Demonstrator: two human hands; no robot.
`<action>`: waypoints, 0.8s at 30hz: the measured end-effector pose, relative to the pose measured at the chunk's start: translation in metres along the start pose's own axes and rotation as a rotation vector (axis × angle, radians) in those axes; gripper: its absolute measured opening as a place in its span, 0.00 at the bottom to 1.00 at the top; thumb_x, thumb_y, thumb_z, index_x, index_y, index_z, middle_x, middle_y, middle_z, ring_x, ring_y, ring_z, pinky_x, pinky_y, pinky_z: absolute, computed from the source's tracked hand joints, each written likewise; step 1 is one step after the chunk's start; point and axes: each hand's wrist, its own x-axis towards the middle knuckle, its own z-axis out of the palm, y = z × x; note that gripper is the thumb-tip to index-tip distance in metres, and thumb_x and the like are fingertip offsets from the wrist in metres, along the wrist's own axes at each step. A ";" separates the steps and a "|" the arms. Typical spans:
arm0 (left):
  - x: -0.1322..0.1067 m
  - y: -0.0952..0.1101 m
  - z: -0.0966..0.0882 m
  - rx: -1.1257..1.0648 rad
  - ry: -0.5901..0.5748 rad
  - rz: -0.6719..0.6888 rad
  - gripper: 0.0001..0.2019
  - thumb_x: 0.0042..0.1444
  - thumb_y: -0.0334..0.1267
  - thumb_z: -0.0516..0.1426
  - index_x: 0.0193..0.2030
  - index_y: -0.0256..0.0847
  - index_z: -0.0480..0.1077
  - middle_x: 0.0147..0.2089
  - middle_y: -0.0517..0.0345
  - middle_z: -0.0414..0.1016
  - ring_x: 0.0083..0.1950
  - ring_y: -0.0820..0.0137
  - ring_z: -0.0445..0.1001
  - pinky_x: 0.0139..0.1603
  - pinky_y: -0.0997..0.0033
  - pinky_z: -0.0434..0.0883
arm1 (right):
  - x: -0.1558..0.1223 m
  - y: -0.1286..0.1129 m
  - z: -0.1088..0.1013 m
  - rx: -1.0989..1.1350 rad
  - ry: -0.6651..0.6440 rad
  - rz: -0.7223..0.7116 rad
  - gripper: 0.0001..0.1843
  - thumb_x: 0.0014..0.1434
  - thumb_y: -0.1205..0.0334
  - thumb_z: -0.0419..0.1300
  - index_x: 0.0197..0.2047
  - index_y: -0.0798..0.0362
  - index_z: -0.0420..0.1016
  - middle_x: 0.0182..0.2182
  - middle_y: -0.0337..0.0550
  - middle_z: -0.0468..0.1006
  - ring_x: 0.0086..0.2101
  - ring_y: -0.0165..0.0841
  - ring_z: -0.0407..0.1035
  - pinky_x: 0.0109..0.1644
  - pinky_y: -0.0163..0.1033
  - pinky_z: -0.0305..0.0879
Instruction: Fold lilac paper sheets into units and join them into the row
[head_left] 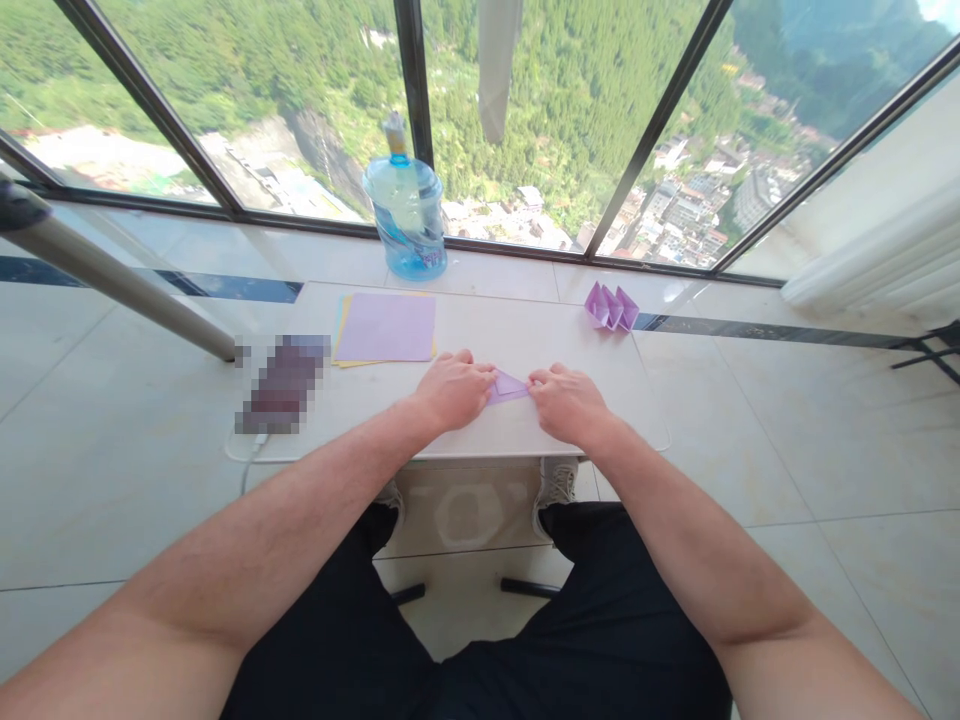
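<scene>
A small folded piece of purple paper (510, 386) lies on the low white table (375, 410), between my two hands. My left hand (459, 388) closes on its left end, fingers bent and pressed together. At the opposite end, my right hand (564, 400) pinches the paper's right corner. Creases and overlapping layers show in the part between the fingers; both ends are hidden under them. Several folded purple paper pieces (611, 308) stand together in a zigzag at the table's back right corner.
Back left lies a stack of paper sheets (386, 328), purple on top with yellow edges below. A blurred-out phone-like object (285, 385) with a white cable (251, 462) is at the left. A blue water jug (409, 215) stands behind the table by the windows.
</scene>
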 end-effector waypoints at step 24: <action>-0.001 0.033 0.003 0.136 0.044 -0.116 0.15 0.64 0.36 0.50 0.45 0.28 0.76 0.43 0.36 0.76 0.48 0.51 0.72 0.47 0.53 0.67 | 0.024 -0.012 -0.006 0.093 0.003 0.224 0.15 0.64 0.65 0.52 0.44 0.56 0.79 0.47 0.53 0.81 0.49 0.43 0.72 0.54 0.46 0.63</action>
